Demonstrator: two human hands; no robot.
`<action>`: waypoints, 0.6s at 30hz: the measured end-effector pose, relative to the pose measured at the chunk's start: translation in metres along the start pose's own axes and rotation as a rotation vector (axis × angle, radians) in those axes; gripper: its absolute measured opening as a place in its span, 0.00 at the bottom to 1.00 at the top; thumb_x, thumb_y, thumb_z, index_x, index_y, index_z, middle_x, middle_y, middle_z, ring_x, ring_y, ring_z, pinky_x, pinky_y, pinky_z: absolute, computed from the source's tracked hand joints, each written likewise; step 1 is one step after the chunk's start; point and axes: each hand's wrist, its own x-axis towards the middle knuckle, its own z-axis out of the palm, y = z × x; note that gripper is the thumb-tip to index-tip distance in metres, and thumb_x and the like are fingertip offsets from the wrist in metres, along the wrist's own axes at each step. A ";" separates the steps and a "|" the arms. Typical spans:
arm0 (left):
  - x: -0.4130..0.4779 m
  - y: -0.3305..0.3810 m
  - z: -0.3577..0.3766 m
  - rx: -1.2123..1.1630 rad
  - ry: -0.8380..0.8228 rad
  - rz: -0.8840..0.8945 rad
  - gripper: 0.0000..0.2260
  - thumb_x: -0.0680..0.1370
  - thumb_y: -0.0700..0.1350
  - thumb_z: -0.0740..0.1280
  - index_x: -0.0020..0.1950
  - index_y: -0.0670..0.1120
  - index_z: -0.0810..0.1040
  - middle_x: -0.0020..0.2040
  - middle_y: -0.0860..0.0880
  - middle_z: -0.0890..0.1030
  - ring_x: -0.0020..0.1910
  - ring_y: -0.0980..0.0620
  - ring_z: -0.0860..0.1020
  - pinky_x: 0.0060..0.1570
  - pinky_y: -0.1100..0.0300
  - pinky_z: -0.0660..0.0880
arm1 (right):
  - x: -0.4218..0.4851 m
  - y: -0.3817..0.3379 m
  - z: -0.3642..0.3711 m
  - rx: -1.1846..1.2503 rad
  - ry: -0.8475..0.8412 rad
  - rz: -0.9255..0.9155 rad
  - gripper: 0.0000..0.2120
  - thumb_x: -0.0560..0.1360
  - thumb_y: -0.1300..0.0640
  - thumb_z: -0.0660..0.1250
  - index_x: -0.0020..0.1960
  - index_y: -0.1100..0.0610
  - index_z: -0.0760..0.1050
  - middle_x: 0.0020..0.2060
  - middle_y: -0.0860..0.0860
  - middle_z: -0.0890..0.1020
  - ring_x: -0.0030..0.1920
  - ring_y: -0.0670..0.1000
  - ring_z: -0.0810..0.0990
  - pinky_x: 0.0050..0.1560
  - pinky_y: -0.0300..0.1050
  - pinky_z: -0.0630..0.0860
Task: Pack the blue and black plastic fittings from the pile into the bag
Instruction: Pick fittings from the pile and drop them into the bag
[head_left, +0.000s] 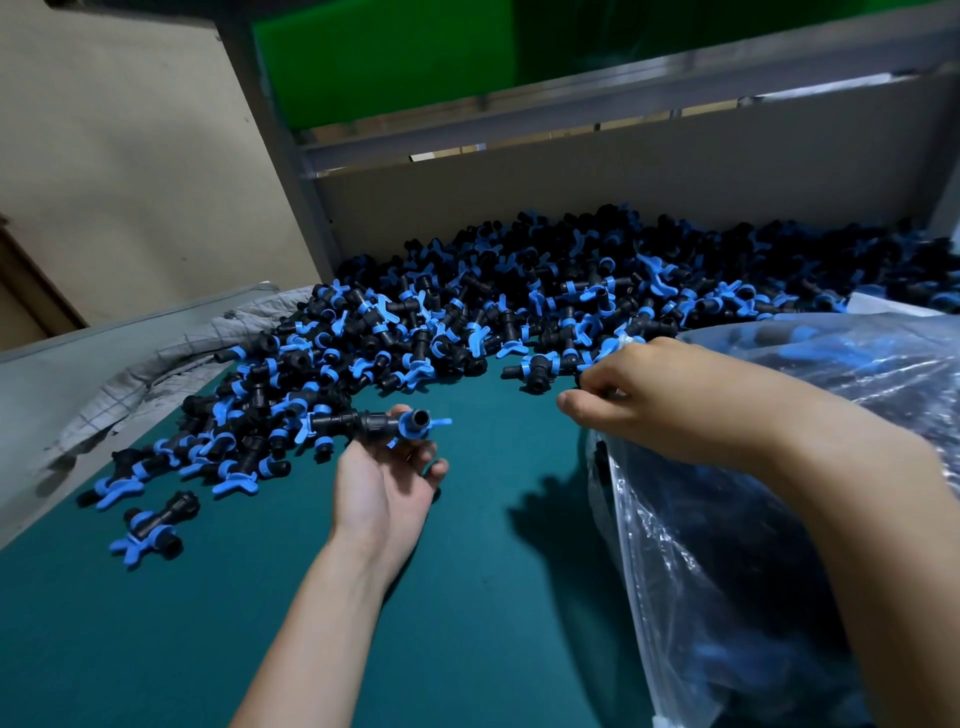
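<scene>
Blue-black fitting: left hand grips it, centre frame; right hand pinches a second fitting (at the pile edge), over the bag.

Both forearms, left hand and right hand are bare.

One wide-angle head-worn view, forward and down, close over the green table.

Light dim, cool, from overhead. I note a soft shadow on the green mat beside the bag; glare streaks its film. Frame edges bend; the pile blurs far right.
</scene>
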 end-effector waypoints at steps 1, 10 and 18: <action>-0.001 0.000 0.001 0.020 -0.016 0.017 0.12 0.80 0.42 0.53 0.43 0.49 0.75 0.34 0.51 0.78 0.29 0.53 0.69 0.34 0.59 0.65 | 0.000 0.000 0.000 0.000 0.000 0.001 0.24 0.79 0.42 0.57 0.33 0.59 0.65 0.26 0.52 0.69 0.31 0.50 0.69 0.32 0.47 0.64; -0.013 -0.013 0.004 0.754 -0.173 0.505 0.13 0.81 0.41 0.61 0.51 0.58 0.80 0.50 0.59 0.81 0.45 0.56 0.76 0.45 0.63 0.72 | -0.001 -0.002 -0.002 0.022 -0.012 0.005 0.24 0.80 0.42 0.57 0.33 0.58 0.65 0.27 0.52 0.69 0.32 0.53 0.69 0.31 0.46 0.63; -0.021 -0.021 0.008 0.865 -0.242 0.489 0.16 0.83 0.38 0.61 0.53 0.60 0.80 0.53 0.59 0.81 0.51 0.58 0.77 0.52 0.67 0.72 | -0.002 -0.002 -0.003 0.039 -0.018 0.008 0.24 0.80 0.42 0.58 0.32 0.57 0.65 0.25 0.51 0.68 0.30 0.51 0.69 0.29 0.45 0.62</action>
